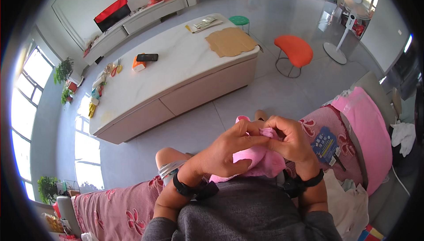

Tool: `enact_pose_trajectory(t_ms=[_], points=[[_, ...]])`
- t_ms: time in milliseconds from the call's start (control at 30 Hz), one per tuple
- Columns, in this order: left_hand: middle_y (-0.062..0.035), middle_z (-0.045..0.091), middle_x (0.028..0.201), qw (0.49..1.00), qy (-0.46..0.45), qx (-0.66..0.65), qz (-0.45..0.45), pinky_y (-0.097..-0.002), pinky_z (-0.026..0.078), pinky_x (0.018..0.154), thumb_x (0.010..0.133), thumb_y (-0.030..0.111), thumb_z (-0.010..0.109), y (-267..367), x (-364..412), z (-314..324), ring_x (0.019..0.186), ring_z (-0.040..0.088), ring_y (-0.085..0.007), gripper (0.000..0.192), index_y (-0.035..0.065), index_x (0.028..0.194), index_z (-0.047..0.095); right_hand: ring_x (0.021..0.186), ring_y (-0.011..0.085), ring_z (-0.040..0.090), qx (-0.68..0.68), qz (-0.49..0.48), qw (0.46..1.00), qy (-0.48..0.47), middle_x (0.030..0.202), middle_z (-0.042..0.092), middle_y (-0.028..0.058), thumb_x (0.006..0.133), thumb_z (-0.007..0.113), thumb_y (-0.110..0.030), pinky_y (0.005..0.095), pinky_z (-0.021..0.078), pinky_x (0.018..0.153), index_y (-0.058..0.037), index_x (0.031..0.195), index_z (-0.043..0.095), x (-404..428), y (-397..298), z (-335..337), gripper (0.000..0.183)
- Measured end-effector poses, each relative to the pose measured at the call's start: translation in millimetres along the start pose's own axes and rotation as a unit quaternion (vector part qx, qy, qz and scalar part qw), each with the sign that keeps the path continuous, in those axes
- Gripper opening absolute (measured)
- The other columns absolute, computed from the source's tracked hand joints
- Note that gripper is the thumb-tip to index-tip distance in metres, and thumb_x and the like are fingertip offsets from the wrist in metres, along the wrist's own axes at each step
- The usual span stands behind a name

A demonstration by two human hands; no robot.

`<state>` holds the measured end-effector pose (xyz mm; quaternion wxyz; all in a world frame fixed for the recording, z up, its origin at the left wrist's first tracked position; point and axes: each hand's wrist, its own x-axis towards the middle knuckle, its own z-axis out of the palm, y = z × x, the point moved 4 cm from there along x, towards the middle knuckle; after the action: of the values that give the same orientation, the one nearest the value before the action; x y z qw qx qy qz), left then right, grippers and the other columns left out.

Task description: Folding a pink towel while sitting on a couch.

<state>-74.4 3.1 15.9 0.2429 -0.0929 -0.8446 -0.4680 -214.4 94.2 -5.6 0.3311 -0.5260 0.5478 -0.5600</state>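
Both my hands meet in front of my chest on a pink cloth point(261, 161). The fingers of my left hand point(232, 145) pinch a gathered edge of it, and my right hand point(291, 140) grips the same bunched part from the other side. The rest of the cloth hangs in folds below my fingers, over my lap. A black band circles each wrist. To the right of my right hand, a blue printed card point(326, 146) and a thin dark object lie on the patterned sofa cover point(343, 125).
Ahead stands a long marble-topped coffee table point(172, 62) with a phone point(147, 57), scissors point(116, 68) and brown paper point(230, 41). An orange stool point(294, 50) and a standing fan point(344, 35) are beyond, at right. Pink fabric point(367, 135) and pale cloths point(347, 204) lie beside me.
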Motion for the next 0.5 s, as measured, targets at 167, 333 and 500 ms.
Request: enact_pose_trajectory(t_ms=[167, 333, 500], points=[[-0.0173, 0.05, 0.117, 0.992, 0.065, 0.099, -0.032, -0.0358, 0.043, 0.088, 0.066, 0.002, 0.07, -19.2, -12.4, -39.0, 0.107, 0.051, -0.0276, 0.045, 0.0017, 0.11, 0.06, 0.068, 0.0135, 0.049, -0.053, -0.195, 0.979, 0.005, 0.075, 0.054, 0.0058, 0.068, 0.054, 0.005, 0.0258, 0.0413, 0.062, -0.0007, 0.079, 0.056, 0.6, -56.7, -24.9, 0.012], [-0.0178, 0.033, 0.131, 0.982, 0.094, 0.095, -0.135, -0.0392, 0.038, 0.098, 0.067, 0.017, 0.079, -64.7, -37.3, -40.0, 0.121, 0.04, -0.0308, 0.067, 0.0078, 0.125, 0.047, 0.066, 0.0166, 0.048, -0.016, -0.291, 0.956, 0.026, 0.072, 0.058, 0.0088, 0.069, 0.062, -0.003, 0.026, 0.038, 0.059, -0.0042, 0.075, 0.054, 5.6, -113.1, -40.9, 0.01], [-0.0189, 0.029, 0.133, 0.985, 0.06, 0.02, -0.16, -0.0422, 0.033, 0.102, 0.065, 0.032, 0.082, -90.3, -43.7, -17.0, 0.124, 0.036, -0.0332, 0.083, 0.0074, 0.131, 0.039, 0.068, 0.0167, 0.046, -0.021, -0.351, 0.936, 0.005, 0.073, 0.056, 0.0093, 0.077, 0.068, -0.016, 0.0243, 0.0402, 0.056, -0.0061, 0.073, 0.05, 14.9, -149.4, -46.4, 0.021]])
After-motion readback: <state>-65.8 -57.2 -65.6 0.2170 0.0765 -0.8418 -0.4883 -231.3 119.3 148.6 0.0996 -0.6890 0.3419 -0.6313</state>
